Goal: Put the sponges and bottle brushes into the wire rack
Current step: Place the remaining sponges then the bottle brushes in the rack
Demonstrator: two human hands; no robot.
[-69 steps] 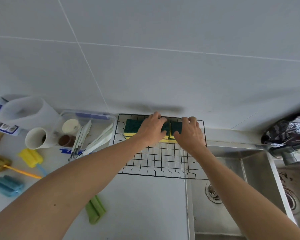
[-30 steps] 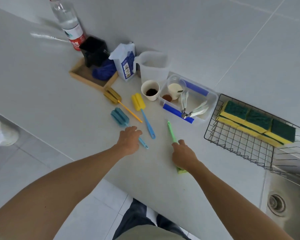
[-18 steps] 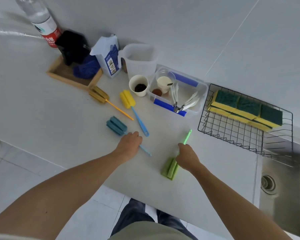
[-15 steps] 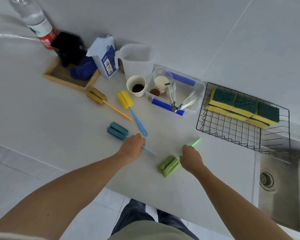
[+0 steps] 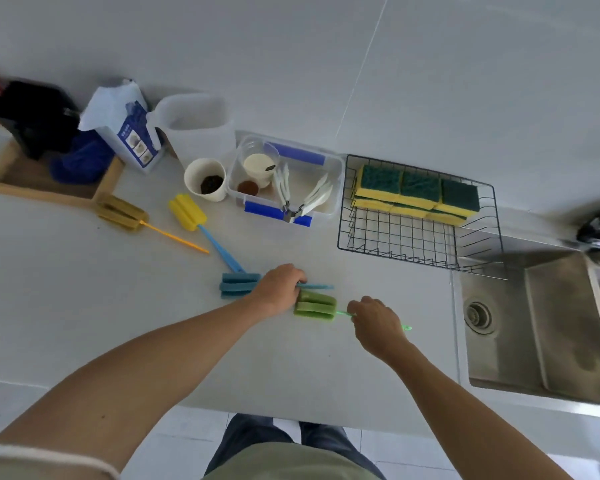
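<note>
The two bottle brushes in hand look light and springy: each has a soft ribbed foam head on a thin, slightly flexible plastic handle, so the stiff handle, close to the head, seems the best place to grip, since the foam would squash. The left hand (image 5: 278, 289) curls its fingers round the handle of the teal-blue foam-headed bottle brush (image 5: 239, 285), and the right hand (image 5: 374, 323) pinches the translucent green handle of the lime-green foam-headed bottle brush (image 5: 315, 305); both brushes lie side by side near the front of the pale grey tabletop (image 5: 84, 306). A yellow-headed brush with a blue handle (image 5: 187, 213) and a mustard-headed brush with an orange handle (image 5: 122, 213) rest further back on the left. The black wire rack (image 5: 420, 251) stands by the stainless steel sink (image 5: 551, 327) and already holds the yellow-and-green scouring sponges (image 5: 420, 192) along its back edge, leaving its front free. The smooth tabletop should let handles slide easily; plain grey tiled wall rises behind.
</note>
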